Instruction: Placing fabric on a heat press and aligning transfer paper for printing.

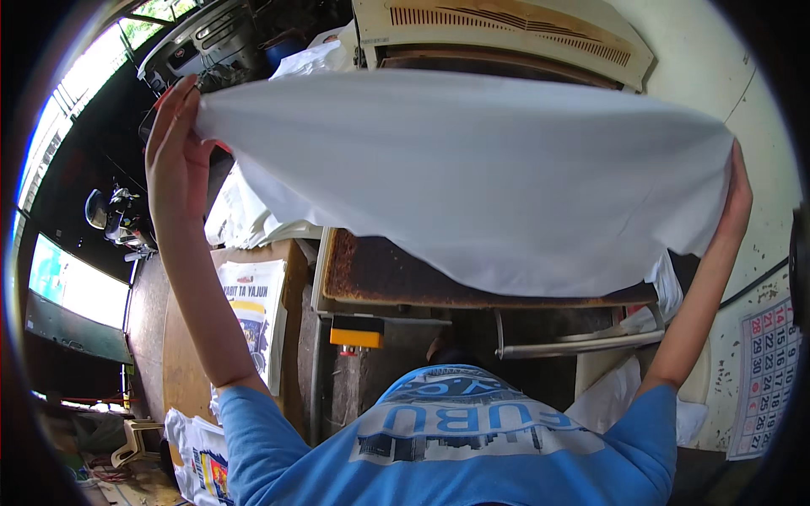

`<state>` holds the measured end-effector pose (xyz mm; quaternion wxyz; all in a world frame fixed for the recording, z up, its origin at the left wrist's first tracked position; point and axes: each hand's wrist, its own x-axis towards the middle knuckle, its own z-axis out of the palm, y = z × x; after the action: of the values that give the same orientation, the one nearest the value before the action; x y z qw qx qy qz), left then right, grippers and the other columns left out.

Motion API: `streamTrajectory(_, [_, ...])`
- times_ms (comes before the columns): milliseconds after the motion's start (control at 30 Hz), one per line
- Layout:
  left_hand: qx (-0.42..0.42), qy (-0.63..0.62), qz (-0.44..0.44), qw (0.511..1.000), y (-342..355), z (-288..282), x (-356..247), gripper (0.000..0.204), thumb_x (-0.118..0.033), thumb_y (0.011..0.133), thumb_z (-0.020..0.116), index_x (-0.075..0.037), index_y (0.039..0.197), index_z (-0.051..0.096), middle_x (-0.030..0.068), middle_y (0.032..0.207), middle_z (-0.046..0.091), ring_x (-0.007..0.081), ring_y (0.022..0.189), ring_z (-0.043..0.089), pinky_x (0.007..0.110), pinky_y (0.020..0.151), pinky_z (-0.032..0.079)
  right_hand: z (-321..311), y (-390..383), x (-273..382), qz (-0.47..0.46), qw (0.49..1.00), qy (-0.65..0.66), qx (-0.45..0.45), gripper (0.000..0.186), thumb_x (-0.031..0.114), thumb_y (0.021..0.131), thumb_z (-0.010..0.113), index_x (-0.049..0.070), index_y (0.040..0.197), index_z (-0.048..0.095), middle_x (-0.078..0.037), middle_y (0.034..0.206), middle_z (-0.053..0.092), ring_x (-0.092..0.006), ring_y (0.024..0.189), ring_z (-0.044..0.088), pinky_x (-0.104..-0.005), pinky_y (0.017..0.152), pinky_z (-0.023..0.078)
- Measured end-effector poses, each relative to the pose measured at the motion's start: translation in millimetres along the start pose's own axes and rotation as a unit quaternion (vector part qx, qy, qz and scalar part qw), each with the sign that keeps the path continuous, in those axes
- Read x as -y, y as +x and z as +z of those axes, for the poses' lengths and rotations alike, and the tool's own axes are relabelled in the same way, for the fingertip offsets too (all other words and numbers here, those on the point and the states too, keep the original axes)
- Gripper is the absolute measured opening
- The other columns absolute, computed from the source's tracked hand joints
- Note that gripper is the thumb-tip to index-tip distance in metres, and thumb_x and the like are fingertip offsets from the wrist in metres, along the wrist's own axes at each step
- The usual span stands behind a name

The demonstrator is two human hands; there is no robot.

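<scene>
A broad white cloth (481, 169) is stretched between my two raised hands, its lower edge sagging in the middle. My left hand (179, 139) is closed, pinching the cloth's left corner between thumb and fingers. At the opposite end my right hand (737, 192) grips the right edge; the cloth hides most of its fingers. Beneath the cloth lies the dark, scorched flat bed (396, 274) of a large press-like machine, partly covered from view. Behind it rises the machine's cream upper housing (498, 29) with vent slots.
Printed white shirts (253, 308) lie on a wooden table (190, 354) to the left. A yellow control box (356, 333) and a metal bar (582, 344) sit at the machine's front. White fabric (261, 207) is piled beside it. A calendar (759, 379) hangs on the right wall.
</scene>
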<state>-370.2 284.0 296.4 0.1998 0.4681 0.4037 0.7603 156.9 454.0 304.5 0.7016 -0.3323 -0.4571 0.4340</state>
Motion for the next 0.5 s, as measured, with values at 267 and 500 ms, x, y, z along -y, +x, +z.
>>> streamTrajectory(267, [0.129, 0.048, -0.233, 0.963, 136.2, 10.0, 99.9, 0.036, -0.013, 0.080, 0.052, 0.002, 0.113, 0.051, 0.0066, 0.099, 0.058, 0.0148, 0.090, 0.055, 0.027, 0.081, 0.044, 47.3, 156.9, -79.0, 0.101, 0.978, -0.045, 0.179, 0.024, 0.025, 0.080, 0.057, 0.008, 0.097, 0.058, -0.002, 0.090, 0.059, -0.0130, 0.083, 0.055, -0.0243, 0.076, 0.042])
streamTrajectory(500, [0.030, 0.073, -0.109, 0.991, 238.9, 28.3, 214.5, 0.056, 0.013, 0.071, 0.050, -0.003, 0.125, 0.040, 0.0099, 0.103, 0.055, 0.0148, 0.081, 0.055, 0.024, 0.071, 0.046, 100.5, 238.7, -164.2, 0.043, 0.984, -0.022, 0.169, 0.022, 0.022, 0.083, 0.054, 0.007, 0.099, 0.055, -0.001, 0.092, 0.057, -0.0116, 0.090, 0.052, -0.0275, 0.081, 0.039])
